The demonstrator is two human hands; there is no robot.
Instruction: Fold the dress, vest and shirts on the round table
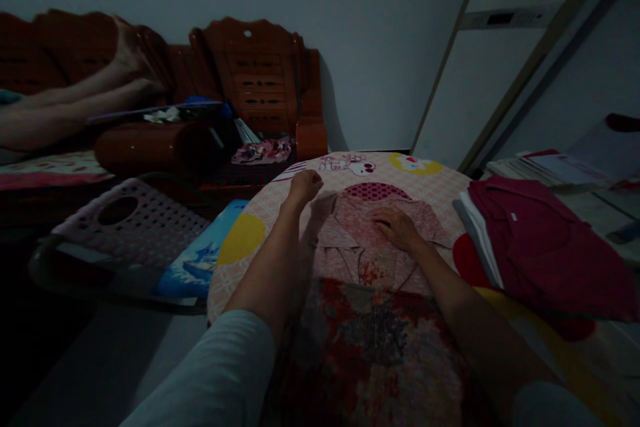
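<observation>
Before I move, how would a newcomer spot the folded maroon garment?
Find the round table with its pale patterned top. At its right side, the maroon garment tops a stack of folded clothes. Its solid, deep colour sets it apart from the white layer and grey layer beneath and the pale pink shirt under the right hand.

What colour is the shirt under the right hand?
The shirt is mottled dusty pink; the head view shows it best.

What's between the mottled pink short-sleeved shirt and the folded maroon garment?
Patterned tablecloth with part of a red circle; the right forearm crosses nearer the camera. Head view.
</observation>
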